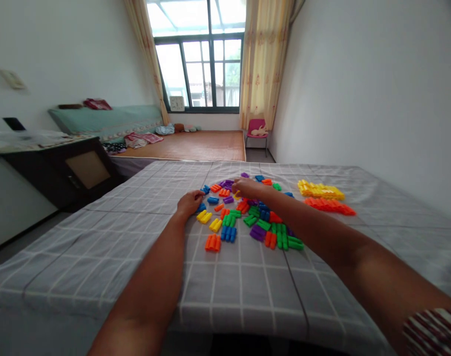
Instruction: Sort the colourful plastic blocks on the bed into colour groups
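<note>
Colourful plastic pieces lie scattered over the middle of a grey checked cloth [136, 232]. My left hand [190, 203] rests at the left edge of the scatter, fingers bent together beside blue pieces; what they hold, if anything, is hidden. Farther in, my right hand [244, 188] reaches down among purple and yellow pieces with its fingers closed, and their tips are too small to make out. Nearer me are an orange piece [212, 243], a blue piece [228, 234] and several green ones [279, 236]. Yellow pieces [321, 190] and orange pieces [329, 205] form two rows at the right.
Beyond the cloth-covered table stands a low bed [203, 144] with clothes on it. A dark cabinet [82, 168] is at the left, and a pink chair [256, 128] stands by the curtain. A white wall runs along the right.
</note>
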Demonstrator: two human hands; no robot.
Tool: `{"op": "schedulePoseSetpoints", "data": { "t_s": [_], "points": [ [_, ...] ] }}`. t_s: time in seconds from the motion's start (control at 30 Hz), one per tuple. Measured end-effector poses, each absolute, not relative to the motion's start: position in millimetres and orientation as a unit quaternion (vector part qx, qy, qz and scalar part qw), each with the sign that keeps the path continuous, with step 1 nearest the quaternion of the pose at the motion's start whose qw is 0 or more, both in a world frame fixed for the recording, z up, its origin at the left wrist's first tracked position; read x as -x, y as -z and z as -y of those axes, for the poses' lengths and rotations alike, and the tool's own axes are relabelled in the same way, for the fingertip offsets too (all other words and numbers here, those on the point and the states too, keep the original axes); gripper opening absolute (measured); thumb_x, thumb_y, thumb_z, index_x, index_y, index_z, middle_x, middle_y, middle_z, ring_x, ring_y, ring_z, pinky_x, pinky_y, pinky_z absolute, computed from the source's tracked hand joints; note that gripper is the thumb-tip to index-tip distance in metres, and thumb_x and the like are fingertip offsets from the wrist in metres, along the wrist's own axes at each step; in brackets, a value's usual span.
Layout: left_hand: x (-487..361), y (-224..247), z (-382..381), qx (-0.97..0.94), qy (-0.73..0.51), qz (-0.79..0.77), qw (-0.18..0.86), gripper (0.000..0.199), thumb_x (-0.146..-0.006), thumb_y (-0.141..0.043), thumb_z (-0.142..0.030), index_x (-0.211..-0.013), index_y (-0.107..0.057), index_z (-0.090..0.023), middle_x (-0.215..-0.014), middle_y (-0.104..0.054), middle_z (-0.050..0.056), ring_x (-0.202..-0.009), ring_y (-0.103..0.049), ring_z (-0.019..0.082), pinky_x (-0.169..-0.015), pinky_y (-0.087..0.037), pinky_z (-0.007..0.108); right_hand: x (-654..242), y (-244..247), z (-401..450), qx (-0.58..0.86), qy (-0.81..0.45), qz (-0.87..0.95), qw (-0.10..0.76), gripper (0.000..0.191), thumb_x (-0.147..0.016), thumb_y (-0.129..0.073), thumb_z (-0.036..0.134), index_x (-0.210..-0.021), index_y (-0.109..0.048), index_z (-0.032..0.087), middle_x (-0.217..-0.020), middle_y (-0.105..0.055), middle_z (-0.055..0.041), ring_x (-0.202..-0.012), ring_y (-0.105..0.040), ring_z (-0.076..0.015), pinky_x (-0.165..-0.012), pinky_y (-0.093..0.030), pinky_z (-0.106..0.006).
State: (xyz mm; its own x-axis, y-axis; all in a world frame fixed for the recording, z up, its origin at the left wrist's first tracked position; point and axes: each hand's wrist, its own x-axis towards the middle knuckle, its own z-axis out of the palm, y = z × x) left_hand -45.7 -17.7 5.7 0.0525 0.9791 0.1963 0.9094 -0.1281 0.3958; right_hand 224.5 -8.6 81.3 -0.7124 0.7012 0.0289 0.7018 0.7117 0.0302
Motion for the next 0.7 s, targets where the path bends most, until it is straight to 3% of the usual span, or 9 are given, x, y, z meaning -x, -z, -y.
{"op": "schedulePoseSetpoints", "data": {
  "t_s": [0.2, 0.33, 0.43, 0.53, 0.7],
  "points": [
    [49, -8, 16, -0.731, -0.206, -0.647, 0.074, 0.034, -0.084, -0.047, -0.029, -0.111, -0.07, -0.026, -0.109, -0.072, 0.002, -0.096, -0.065, 0.019, -0.08, -0.049, 0.027, -286, -94, 16, 0.447, 0.002, 0.864, 0.232, 0.02, -0.086, -0.06, 0.034, -0.097, -0.067, 0.019, -0.094, -0.07, -0.0057, -0.085, -0.062, -0.0176, -0.076, -0.041, -0.027],
    [51, -10, 14, -0.734, -0.202, -0.643, 0.08, 0.035, -0.084, -0.047, -0.029, -0.111, -0.069, -0.026, -0.109, -0.072, 0.001, -0.097, -0.066, 0.019, -0.082, -0.049, 0.026, -386, -91, 12, 0.56, -0.037, 0.753, 0.343, 0.027, -0.082, -0.061, 0.043, -0.089, -0.066, 0.018, -0.082, -0.07, -0.0046, -0.072, -0.062, -0.0162, -0.068, -0.045, -0.027],
    [52, -11, 13, -0.73, -0.197, -0.65, 0.075, 0.035, -0.084, -0.047, -0.032, -0.111, -0.068, -0.025, -0.11, -0.072, 0.002, -0.098, -0.066, 0.019, -0.083, -0.05, 0.026, -474, -76, 18, 0.641, -0.055, 0.639, 0.422, 0.031, -0.081, -0.058, 0.045, -0.092, -0.065, 0.017, -0.084, -0.071, -0.0073, -0.074, -0.063, -0.0175, -0.065, -0.049, -0.028],
    [53, -12, 12, -0.729, -0.194, -0.654, 0.067, 0.035, -0.083, -0.047, -0.033, -0.11, -0.069, -0.026, -0.111, -0.072, 0.002, -0.097, -0.067, 0.019, -0.083, -0.05, 0.026, -549, -50, 30, 0.719, -0.03, 0.525, 0.454, 0.028, -0.077, -0.061, 0.039, -0.091, -0.065, 0.015, -0.09, -0.071, -0.0107, -0.076, -0.063, -0.0183, -0.067, -0.052, -0.03],
    [56, -11, 10, -0.732, -0.2, -0.648, 0.068, 0.035, -0.082, -0.047, -0.037, -0.107, -0.07, -0.027, -0.107, -0.073, 0.001, -0.097, -0.067, 0.019, -0.08, -0.052, 0.025, -619, -2, 45, 0.817, -0.03, 0.411, 0.403, 0.024, -0.073, -0.063, 0.032, -0.086, -0.068, 0.013, -0.088, -0.072, -0.0128, -0.073, -0.065, -0.0202, -0.066, -0.051, -0.03]
  ]
}}
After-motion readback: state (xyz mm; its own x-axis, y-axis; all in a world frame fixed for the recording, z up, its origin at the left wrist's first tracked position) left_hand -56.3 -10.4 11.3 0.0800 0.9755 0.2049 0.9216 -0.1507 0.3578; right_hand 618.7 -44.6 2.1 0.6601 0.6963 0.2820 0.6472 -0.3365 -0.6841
